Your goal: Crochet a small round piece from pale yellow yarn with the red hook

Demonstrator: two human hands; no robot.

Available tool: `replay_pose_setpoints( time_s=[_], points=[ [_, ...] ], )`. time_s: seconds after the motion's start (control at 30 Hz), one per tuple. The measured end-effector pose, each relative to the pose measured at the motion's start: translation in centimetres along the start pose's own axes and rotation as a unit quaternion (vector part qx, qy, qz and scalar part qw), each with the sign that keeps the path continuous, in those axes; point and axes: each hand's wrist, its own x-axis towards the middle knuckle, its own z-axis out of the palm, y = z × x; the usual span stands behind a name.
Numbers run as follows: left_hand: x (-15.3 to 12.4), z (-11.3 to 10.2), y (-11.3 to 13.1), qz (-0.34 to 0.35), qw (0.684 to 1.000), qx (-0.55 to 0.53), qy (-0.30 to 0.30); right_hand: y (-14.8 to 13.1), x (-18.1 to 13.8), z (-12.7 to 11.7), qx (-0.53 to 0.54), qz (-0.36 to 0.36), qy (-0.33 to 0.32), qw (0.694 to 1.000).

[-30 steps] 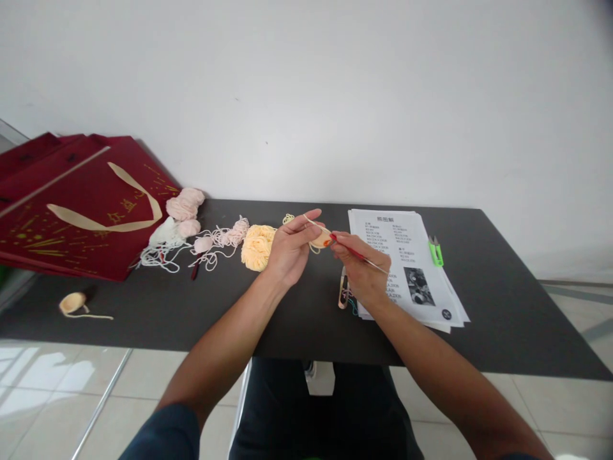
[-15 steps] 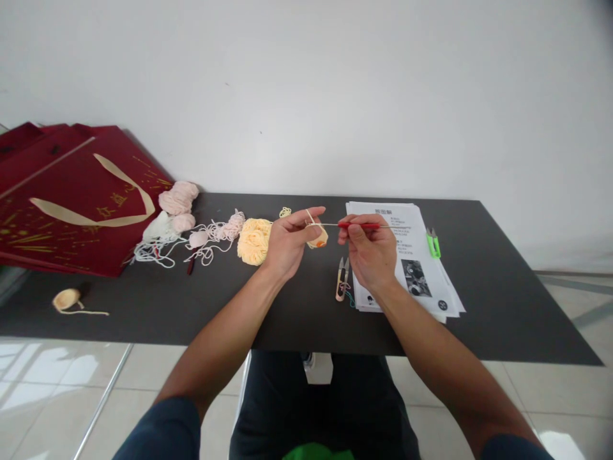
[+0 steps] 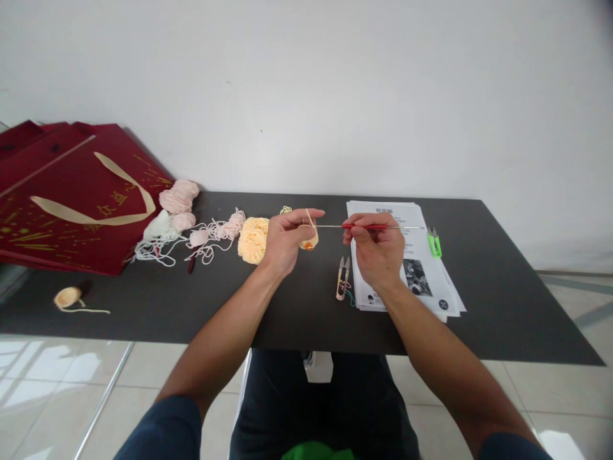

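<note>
My left hand (image 3: pixel 285 239) pinches a small peach crocheted piece (image 3: pixel 308 240), with a strand of yarn running over its index finger. My right hand (image 3: pixel 376 250) is closed on a red-handled crochet hook (image 3: pixel 364 226) held level, its metal tip pointing left at the strand by the left index finger. Both hands hover above the dark table (image 3: pixel 297 300). A ball of peach yarn (image 3: pixel 253 239) lies just left of my left hand.
Small thread snips (image 3: pixel 341 278) lie beside a stack of printed sheets (image 3: pixel 407 255); green snips (image 3: pixel 434 242) rest on the stack's right edge. Pink and white yarn (image 3: pixel 179 220) lies at the left, by dark red gift bags (image 3: pixel 71 198). A small crocheted cup (image 3: pixel 67 298) sits far left.
The hook swung from a downward slant to level and my right hand drew it away to the right. The left hand turned the crocheted piece slightly. The view tilted a little.
</note>
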Motion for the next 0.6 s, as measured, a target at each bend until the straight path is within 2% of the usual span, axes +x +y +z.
replay_pose_setpoints(
  time_s=[0.23,0.6],
  points=[
    [0.1,-0.4,0.3,-0.03,0.999,0.025,-0.032,-0.6,0.0,0.0,0.006,0.031,-0.016,0.999],
    [0.7,-0.8,1.1,-0.136,0.982,-0.082,-0.106,-0.9,0.2,-0.1,0.068,0.073,-0.04,0.994]
  ],
)
